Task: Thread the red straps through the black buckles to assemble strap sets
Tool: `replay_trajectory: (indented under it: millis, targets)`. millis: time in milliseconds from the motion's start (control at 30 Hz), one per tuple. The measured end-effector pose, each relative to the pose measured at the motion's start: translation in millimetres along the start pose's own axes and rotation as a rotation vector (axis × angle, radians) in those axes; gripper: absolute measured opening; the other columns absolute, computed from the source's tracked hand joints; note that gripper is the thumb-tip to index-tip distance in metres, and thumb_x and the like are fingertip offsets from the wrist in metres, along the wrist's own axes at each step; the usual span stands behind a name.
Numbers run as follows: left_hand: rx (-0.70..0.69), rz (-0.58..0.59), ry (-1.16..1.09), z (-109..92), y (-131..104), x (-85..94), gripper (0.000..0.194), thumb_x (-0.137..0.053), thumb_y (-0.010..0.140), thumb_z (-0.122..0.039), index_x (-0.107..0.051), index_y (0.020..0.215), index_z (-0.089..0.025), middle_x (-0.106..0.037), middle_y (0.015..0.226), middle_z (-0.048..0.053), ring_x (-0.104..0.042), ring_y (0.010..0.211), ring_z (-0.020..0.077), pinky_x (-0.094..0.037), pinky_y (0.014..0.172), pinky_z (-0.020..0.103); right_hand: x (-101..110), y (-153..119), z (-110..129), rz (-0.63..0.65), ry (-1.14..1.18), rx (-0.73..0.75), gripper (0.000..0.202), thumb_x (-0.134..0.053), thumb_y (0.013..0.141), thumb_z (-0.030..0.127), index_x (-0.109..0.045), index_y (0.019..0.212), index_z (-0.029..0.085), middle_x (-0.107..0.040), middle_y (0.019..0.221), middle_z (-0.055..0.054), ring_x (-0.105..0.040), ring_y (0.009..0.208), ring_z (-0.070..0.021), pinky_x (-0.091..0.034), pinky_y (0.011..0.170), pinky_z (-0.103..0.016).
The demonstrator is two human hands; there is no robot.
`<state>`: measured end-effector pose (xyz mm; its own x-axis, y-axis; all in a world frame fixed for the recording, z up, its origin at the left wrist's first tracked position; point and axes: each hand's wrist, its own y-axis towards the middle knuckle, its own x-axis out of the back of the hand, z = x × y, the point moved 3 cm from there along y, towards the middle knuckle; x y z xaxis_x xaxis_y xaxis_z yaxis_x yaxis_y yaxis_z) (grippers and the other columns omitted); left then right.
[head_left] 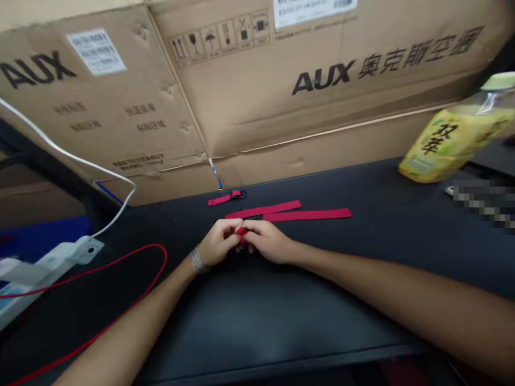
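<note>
My left hand (219, 241) and my right hand (269, 241) meet at the middle of the dark table, both pinching a small folded piece of red strap (241, 234). Fingers cover most of that piece. Just beyond my hands lie two flat red straps, a left one (267, 208) and a longer-looking right one (309, 215). A thin dark curved part shows near where they come together. Farther back rests a short red strap (219, 200) with a dark buckle (241, 195) at its right end.
Large cardboard boxes (257, 107) wall off the back. At right stands a tilted-looking yellow-labelled bottle (450, 139) by a partly blurred object (483, 201). A white power strip (52, 268), white cable (80, 160) and red cable (120, 316) occupy the left. The table's front edge (281, 364) is near me.
</note>
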<state>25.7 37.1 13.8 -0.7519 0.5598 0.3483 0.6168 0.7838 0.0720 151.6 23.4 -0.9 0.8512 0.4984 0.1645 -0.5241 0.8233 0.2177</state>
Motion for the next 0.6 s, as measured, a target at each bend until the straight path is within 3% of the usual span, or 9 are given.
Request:
replay_trajectory:
  millis: [300, 600]
  targets:
    - [0.031, -0.055, 0.039, -3.8, 1.1, -0.9, 0.009, -0.045, 0.065, -0.018, -0.039, 0.059, -0.017, -0.052, 0.052, -0.003, -0.046, 0.046, 0.0078, -0.036, 0.047, 0.019, -0.3, 1.0, 0.3, -0.011, 0.031, -0.019, 0.016, -0.041, 0.084, 0.014, -0.057, 0.085, 0.015, -0.059, 0.074, 0.0, -0.051, 0.058, -0.0091, -0.042, 0.056, -0.021]
    - [-0.007, -0.005, 0.003, -0.8, -0.1, 0.4, 0.016, -0.052, 0.069, -0.022, -0.038, 0.061, -0.017, -0.051, 0.055, -0.003, -0.047, 0.049, 0.0081, -0.038, 0.048, 0.019, 0.3, 1.1, -2.5, -0.008, 0.031, -0.016, 0.015, -0.042, 0.082, 0.013, -0.056, 0.084, 0.015, -0.059, 0.073, 0.0, -0.052, 0.059, -0.0089, -0.042, 0.056, -0.02]
